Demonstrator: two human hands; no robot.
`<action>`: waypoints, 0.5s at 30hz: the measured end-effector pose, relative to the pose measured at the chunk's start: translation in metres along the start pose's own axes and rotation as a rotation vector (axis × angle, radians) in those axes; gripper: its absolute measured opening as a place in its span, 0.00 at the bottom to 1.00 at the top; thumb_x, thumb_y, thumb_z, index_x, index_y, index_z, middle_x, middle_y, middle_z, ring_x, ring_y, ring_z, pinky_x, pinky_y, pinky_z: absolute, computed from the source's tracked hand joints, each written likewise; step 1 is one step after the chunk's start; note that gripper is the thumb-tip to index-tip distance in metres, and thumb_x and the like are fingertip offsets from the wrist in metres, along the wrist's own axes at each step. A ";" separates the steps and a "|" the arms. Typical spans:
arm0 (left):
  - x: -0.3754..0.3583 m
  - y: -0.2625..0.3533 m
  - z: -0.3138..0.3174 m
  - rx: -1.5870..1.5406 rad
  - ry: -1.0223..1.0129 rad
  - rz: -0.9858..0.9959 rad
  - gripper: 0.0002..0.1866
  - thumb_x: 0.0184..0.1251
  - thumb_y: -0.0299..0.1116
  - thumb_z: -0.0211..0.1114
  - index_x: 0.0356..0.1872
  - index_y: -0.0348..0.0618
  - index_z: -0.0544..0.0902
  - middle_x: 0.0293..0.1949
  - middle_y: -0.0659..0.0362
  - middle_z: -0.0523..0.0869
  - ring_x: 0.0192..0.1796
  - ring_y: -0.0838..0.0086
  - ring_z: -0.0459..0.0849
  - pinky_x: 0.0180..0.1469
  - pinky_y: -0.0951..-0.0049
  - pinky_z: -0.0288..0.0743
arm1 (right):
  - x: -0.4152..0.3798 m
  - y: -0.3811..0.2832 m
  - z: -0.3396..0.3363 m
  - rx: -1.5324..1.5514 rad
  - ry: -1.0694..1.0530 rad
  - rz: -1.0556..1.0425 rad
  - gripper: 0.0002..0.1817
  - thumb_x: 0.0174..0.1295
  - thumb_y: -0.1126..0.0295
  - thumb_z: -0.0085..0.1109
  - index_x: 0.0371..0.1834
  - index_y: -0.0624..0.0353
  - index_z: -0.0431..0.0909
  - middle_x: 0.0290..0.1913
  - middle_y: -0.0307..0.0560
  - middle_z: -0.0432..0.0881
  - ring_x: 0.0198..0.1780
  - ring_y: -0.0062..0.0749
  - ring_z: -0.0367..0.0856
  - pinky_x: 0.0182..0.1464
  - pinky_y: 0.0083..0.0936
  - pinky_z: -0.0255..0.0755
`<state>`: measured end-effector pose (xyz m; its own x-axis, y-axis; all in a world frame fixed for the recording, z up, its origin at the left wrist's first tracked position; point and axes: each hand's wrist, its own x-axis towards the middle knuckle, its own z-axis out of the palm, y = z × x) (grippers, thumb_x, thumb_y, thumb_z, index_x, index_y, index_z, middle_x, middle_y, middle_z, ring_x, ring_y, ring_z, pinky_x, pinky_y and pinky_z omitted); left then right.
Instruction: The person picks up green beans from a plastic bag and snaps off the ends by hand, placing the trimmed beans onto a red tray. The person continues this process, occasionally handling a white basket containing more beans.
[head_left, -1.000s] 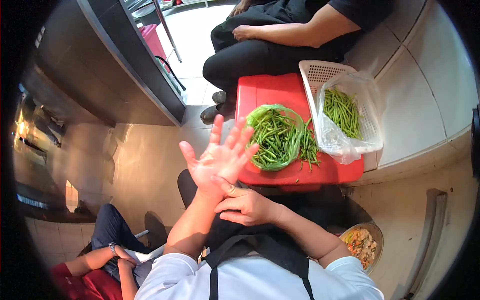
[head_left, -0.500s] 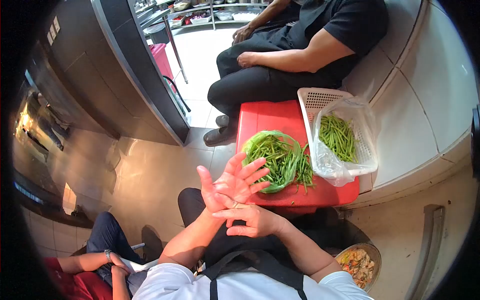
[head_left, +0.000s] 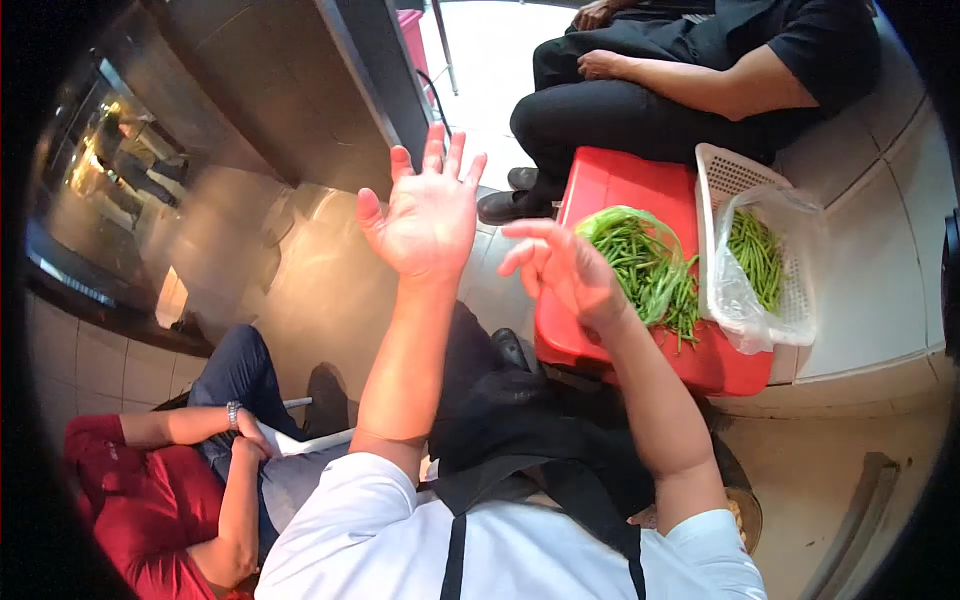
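My left hand point(head_left: 428, 215) is raised with the palm showing and its fingers spread, holding nothing. To its right, my right hand point(head_left: 572, 272) hovers before the near left edge of the red table point(head_left: 556, 338), fingers apart and partly bent, with nothing visible in it. Closest to that hand are cut green beans point(head_left: 640, 262) in a thin green plastic bag point(head_left: 668, 308), some of them spilling out at the right. Beside them stands a white perforated basket point(head_left: 708, 190); a clear plastic bag point(head_left: 742, 318) in it holds more green beans point(head_left: 755, 258).
A person in black point(head_left: 660, 110) sits beyond the red table. At lower left sits another person in a red shirt point(head_left: 165, 500). A pan of food point(head_left: 738, 515) is mostly hidden behind my right arm. A dark partition point(head_left: 270, 80) stands at upper left; tiled wall point(head_left: 860, 270) at right.
My hands have come apart; the right fingers were touching the left palm. Both are now raised higher. The view has shifted left, so the table and beans appear further right.
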<state>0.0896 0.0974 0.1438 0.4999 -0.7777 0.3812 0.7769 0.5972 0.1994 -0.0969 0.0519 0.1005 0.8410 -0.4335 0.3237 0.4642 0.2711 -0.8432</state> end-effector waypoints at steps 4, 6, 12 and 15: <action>0.010 0.016 0.001 0.123 -0.017 0.197 0.31 0.50 0.61 0.69 0.51 0.54 0.79 0.80 0.41 0.50 0.84 0.43 0.38 0.81 0.36 0.22 | 0.048 -0.015 0.024 0.099 -0.091 0.075 0.45 0.67 0.35 0.41 0.74 0.63 0.70 0.34 0.44 0.80 0.32 0.23 0.72 0.35 0.19 0.61; 0.011 0.022 0.001 0.133 0.003 0.262 0.30 0.51 0.61 0.69 0.50 0.53 0.79 0.81 0.41 0.49 0.84 0.43 0.36 0.81 0.36 0.21 | 0.061 -0.007 0.037 0.102 -0.126 0.102 0.45 0.65 0.38 0.41 0.76 0.63 0.67 0.30 0.41 0.75 0.31 0.23 0.68 0.34 0.19 0.56; 0.005 0.037 -0.010 0.020 0.125 0.182 0.26 0.53 0.56 0.65 0.45 0.48 0.77 0.84 0.42 0.36 0.85 0.45 0.25 0.80 0.35 0.16 | 0.069 0.003 0.047 0.140 -0.161 0.176 0.50 0.61 0.36 0.43 0.81 0.61 0.61 0.26 0.41 0.71 0.28 0.24 0.61 0.34 0.21 0.55; 0.004 0.044 -0.014 0.069 0.131 0.200 0.26 0.54 0.57 0.64 0.45 0.48 0.76 0.84 0.42 0.35 0.85 0.46 0.24 0.79 0.34 0.15 | 0.075 0.010 0.041 0.146 -0.222 0.175 0.47 0.64 0.39 0.39 0.81 0.60 0.62 0.25 0.39 0.69 0.27 0.23 0.61 0.31 0.20 0.52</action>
<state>0.1313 0.1176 0.1421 0.6899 -0.6589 0.2996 0.6319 0.7502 0.1947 -0.0177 0.0575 0.1345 0.9443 -0.1756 0.2782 0.3284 0.4526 -0.8290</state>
